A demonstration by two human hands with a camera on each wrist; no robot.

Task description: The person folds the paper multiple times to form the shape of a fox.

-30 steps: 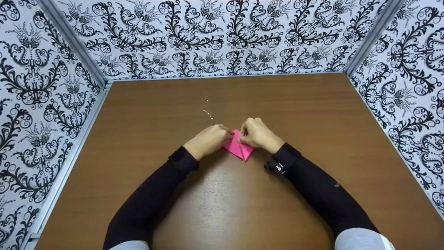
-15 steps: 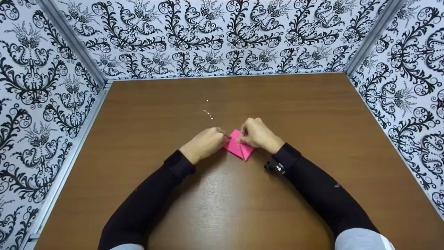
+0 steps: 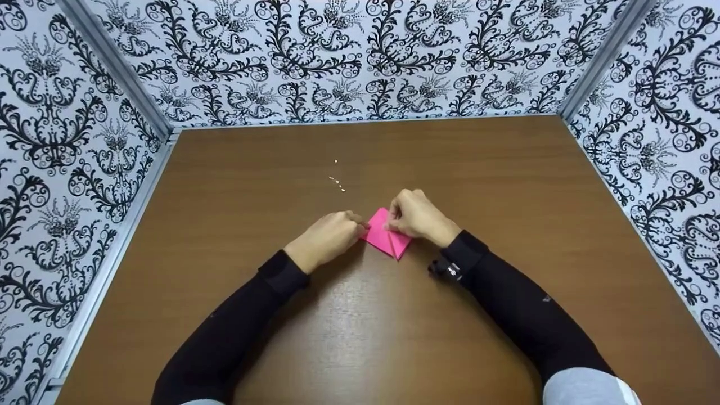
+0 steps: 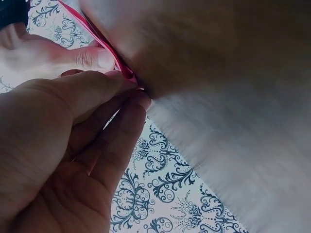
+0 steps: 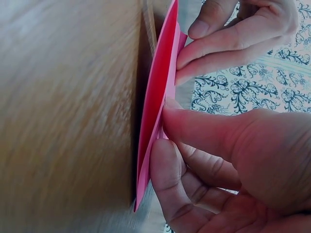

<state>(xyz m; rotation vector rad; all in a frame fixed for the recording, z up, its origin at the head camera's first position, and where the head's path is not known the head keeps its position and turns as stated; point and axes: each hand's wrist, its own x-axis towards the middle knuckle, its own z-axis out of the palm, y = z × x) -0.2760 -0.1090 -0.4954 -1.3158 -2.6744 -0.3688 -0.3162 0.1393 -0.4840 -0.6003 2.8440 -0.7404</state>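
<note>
A piece of pink folded paper [image 3: 378, 229] lies on the wooden table between both hands, a slit between its flaps pointing toward the person. At its left corner, the left hand [image 3: 331, 237] pinches the edge between thumb and fingers. The right hand [image 3: 421, 216] holds the right part, thumb and index finger close together on the top flap. Seen from the side in the right wrist view, the pink paper [image 5: 158, 92] has layers that gape apart a little. In the left wrist view, the left thumb and fingertips meet at the paper's edge [image 4: 127, 73].
Small bright specks [image 3: 337, 181] show on the wooden table [image 3: 253, 180] beyond the hands. Walls with a black-and-white scroll pattern [image 3: 360, 62] enclose the back and sides. A small black device [image 3: 444, 269] sits at the right wrist.
The left hand has slid left and toward the person along the paper's upper left edge to its left corner, baring more of the paper. The right hand has stayed in place.
</note>
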